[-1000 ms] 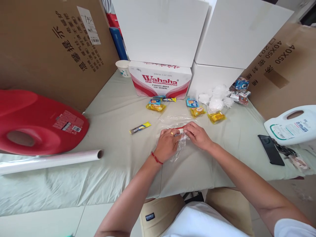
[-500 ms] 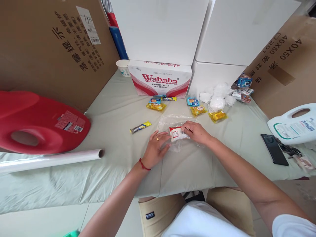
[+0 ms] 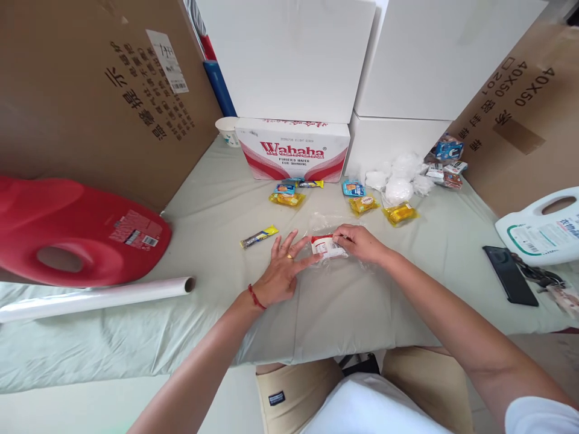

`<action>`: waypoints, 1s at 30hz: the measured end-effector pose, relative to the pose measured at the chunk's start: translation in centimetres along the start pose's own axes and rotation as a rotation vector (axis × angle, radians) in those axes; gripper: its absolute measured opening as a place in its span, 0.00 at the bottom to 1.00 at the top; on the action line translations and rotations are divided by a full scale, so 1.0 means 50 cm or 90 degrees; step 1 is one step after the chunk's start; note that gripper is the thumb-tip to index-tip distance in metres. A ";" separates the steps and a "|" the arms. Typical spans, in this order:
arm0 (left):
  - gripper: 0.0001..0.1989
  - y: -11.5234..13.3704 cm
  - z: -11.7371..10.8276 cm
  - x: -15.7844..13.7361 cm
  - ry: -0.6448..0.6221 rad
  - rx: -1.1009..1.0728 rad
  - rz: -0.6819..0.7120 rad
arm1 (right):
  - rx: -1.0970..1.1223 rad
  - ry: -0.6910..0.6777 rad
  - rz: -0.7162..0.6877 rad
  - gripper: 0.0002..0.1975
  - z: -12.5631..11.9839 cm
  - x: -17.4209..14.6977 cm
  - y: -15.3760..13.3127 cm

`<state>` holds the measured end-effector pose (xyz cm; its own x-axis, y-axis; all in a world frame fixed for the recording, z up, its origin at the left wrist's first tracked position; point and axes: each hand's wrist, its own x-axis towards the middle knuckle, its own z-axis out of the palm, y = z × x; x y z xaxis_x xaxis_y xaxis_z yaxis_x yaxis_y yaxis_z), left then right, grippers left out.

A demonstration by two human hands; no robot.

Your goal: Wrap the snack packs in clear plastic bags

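Note:
A small red-and-white snack packet [image 3: 326,246] lies on a clear plastic bag [image 3: 323,223] in the middle of the table. My right hand [image 3: 359,242] is closed, pinching the packet's upper right edge between thumb and fingers. My left hand [image 3: 284,268], with a ring and a red bracelet, has its fingers spread; its thumb reaches the packet's lower left side. Just beyond that hand is a thin yellow-and-dark wrapped bar [image 3: 259,237]. The clear bag is partly hidden under the packet and my right hand.
Yellow and blue snack packs [image 3: 287,198] lie before the Wahaha carton [image 3: 294,150]. Crumpled white plastic bags [image 3: 398,181] sit to their right. A red jug [image 3: 99,223] and a film roll [image 3: 99,298] are at left; a phone [image 3: 509,275] and white bottle [image 3: 543,232] at right.
My left hand has shifted slightly left and opened wider, its thumb now over at the packet. My right hand keeps its pinch; the packet stays in nearly the same place.

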<state>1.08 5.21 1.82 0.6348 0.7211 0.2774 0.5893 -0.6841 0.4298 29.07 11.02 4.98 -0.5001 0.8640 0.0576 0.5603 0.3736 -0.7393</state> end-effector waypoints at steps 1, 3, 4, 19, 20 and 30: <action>0.42 -0.004 0.004 0.001 0.004 0.034 -0.006 | 0.001 0.000 0.001 0.10 0.000 0.001 0.000; 0.41 -0.016 0.009 0.004 0.021 0.079 -0.022 | 0.003 -0.002 0.005 0.10 0.001 0.003 -0.001; 0.39 -0.024 0.011 0.006 0.032 0.096 -0.030 | 0.005 -0.003 0.009 0.10 0.001 0.004 -0.001; 0.18 -0.078 0.027 0.001 0.219 -0.205 -0.255 | 0.080 -0.033 0.105 0.13 0.004 0.006 -0.011; 0.19 -0.084 0.032 0.004 0.248 -0.241 -0.295 | 0.086 -0.035 0.114 0.14 0.005 0.007 -0.010; 0.25 -0.019 -0.001 -0.038 0.350 -0.165 -0.196 | 0.114 -0.020 0.128 0.14 0.014 0.012 -0.001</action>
<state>-0.71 4.52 0.92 0.0705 0.8764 0.4764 0.5197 -0.4399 0.7324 28.29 11.29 4.56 -0.4117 0.9032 -0.1212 0.5267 0.1272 -0.8405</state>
